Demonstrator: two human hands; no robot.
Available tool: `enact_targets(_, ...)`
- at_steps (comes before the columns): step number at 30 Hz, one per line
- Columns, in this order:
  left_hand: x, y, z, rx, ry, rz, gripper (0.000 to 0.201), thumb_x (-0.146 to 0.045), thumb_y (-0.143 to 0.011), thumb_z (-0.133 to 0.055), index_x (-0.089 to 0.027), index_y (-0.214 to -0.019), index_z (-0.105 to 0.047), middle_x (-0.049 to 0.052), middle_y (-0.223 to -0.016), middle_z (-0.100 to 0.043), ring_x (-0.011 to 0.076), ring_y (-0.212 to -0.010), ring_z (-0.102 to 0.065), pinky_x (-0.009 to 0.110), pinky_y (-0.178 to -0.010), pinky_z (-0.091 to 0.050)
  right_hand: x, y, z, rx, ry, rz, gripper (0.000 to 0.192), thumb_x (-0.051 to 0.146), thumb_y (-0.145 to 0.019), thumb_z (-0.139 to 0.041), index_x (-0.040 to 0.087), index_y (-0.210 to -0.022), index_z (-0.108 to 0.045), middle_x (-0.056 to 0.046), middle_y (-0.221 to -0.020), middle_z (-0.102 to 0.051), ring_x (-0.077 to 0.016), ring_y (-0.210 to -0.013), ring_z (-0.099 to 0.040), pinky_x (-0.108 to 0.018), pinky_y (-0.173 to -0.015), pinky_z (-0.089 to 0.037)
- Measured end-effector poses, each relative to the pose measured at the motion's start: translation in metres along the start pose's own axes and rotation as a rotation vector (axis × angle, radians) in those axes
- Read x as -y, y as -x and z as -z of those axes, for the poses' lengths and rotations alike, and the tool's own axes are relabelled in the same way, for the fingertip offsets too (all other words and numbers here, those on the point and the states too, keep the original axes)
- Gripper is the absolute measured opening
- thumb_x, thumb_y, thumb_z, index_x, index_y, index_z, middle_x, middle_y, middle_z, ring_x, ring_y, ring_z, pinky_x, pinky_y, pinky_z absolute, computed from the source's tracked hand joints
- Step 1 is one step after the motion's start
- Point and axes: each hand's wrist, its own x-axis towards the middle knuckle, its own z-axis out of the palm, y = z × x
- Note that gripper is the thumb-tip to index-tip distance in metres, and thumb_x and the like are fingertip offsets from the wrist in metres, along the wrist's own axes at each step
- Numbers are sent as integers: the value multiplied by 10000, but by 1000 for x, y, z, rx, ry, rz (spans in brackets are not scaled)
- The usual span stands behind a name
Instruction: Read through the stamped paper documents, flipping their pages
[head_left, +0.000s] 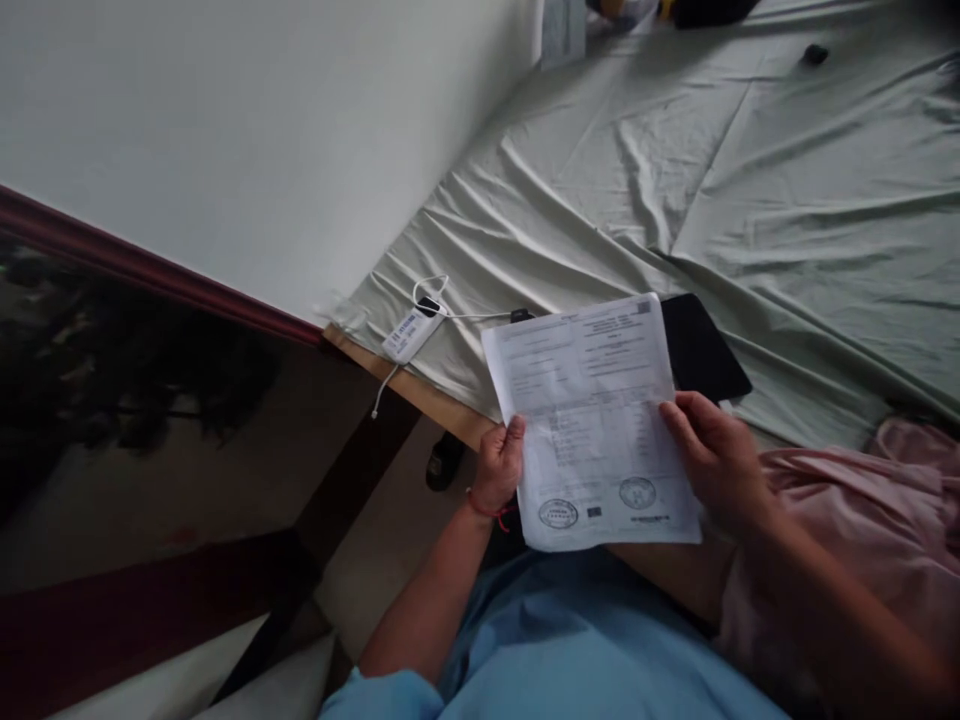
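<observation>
A printed paper document (pixel 592 430) is spread in front of me, held up by both side edges. Its lower part carries two oval stamps, and lines of small print too faint to read fill the rest. My left hand (pixel 501 465), with a red string at the wrist, pinches the left edge with the thumb on top. On the opposite edge, my right hand (pixel 712 455) grips the paper, thumb over the front. Behind the sheet's right side lies a flat black tablet-like object (pixel 705 350), partly hidden by the page.
A pale green cloth (pixel 750 180) with wrinkles covers the surface ahead. Near its wooden edge (pixel 420 395) lies a white labelled box (pixel 411 332) with a white cable (pixel 480 317). Pink fabric (pixel 862 500) is bunched at right. A dark shoe (pixel 444 462) is below.
</observation>
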Motion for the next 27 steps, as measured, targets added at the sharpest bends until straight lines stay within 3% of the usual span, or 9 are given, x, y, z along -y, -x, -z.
enact_targets(4, 7, -7, 0, 9, -127, -101, 602, -700, -905, -548, -147, -676, -609, 29, -626, -566, 138, -606, -490, 273, -598, -425, -7, -2, -3, -70, 233, 73, 199, 442, -935, -567, 270, -910, -664, -44, -750, -709, -210, -616, -620, -333, -562, -439)
enact_targets(7, 12, -7, -1, -58, -164, -134, 587, -686, -910, -555, -153, -666, -587, 10, -600, -518, 124, -586, -447, 259, -567, -383, -6, -3, -5, -117, 322, 98, 193, 387, -927, -533, 255, -885, -668, -51, -746, -717, -211, -623, -626, -337, -594, -437)
enact_targets(9, 13, -6, -3, -112, -151, -148, 575, -682, -906, -564, -161, -662, -568, -2, -585, -487, 121, -576, -425, 254, -553, -364, -5, -2, -5, -127, 338, 89, 211, 384, -933, -522, 249, -897, -680, -61, -764, -727, -211, -635, -628, -337, -603, -435)
enact_targets(11, 12, -4, -4, -127, -114, -147, 549, -679, -908, -565, -166, -717, -604, 10, -637, -545, 136, -619, -476, 255, -595, -402, -3, -1, -5, -133, 343, 69, 228, 394, -942, -520, 244, -912, -690, -69, -781, -734, -210, -639, -627, -336, -602, -430)
enact_targets(17, 5, -2, -7, -39, -24, -91, 470, -617, -946, -551, -168, -915, -685, 45, -803, -659, 167, -724, -573, 273, -678, -464, -4, 3, -7, -164, 324, 26, 228, 414, -953, -524, 248, -915, -676, -69, -800, -736, -217, -663, -635, -335, -592, -414)
enact_targets(23, 6, -4, -6, -89, -87, -126, 477, -621, -947, -550, -170, -854, -673, 36, -769, -629, 163, -730, -546, 270, -694, -438, -5, 4, -7, -137, 248, 12, 272, 489, -967, -518, 255, -913, -647, -72, -820, -727, -217, -669, -619, -336, -583, -412)
enact_targets(27, 1, -3, -1, -57, -14, -97, 466, -605, -960, -539, -169, -861, -670, 39, -788, -635, 164, -735, -543, 273, -697, -433, -5, 6, -6, -147, 330, 57, 280, 483, -960, -538, 243, -872, -651, -55, -771, -707, -200, -641, -606, -328, -589, -398)
